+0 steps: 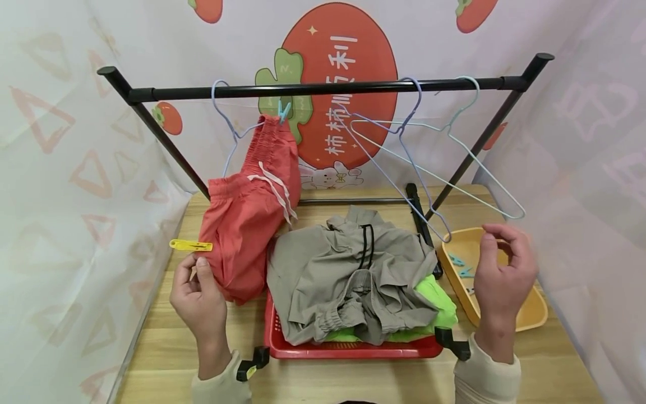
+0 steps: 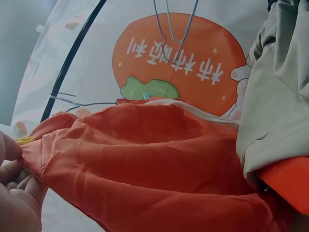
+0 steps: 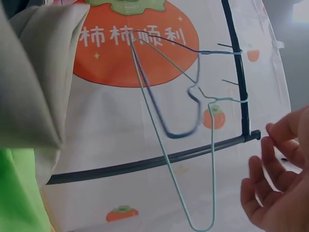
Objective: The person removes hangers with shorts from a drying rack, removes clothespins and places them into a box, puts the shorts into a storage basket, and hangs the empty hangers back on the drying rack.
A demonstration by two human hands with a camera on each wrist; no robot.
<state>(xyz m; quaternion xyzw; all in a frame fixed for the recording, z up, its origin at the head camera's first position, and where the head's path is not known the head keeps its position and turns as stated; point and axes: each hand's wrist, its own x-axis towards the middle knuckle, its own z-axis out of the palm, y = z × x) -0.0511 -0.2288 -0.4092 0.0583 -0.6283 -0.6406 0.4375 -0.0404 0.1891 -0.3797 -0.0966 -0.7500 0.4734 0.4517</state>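
Head view: pinches with left hand [image 1: 199, 294] the edge of red shorts [image 1: 244, 241], apparently hung on blue hanger [image 1: 236, 136] with turquoise peg [image 1: 284, 110], beside grey garment [image 1: 318, 264]; holds right hand [image 1: 507, 275] empty, fingers loosely bent, near orange tray [image 1: 536, 318]; cannot tell the bite of yellow peg [image 1: 190, 245]; if released too early, could drop this side; if pulled too hard, could loosen the turquoise peg

The red shorts [image 1: 242, 235], elastic-waisted with a loose white drawstring [image 1: 275, 180], hang askew and creased, their waistband slanting down leftward. A turquoise clothespin [image 1: 284, 111] clips its upper corner by the blue-violet hanger [image 1: 235, 133]. The yellow clothespin [image 1: 190, 245] lies nearly level at the shorts' left edge.
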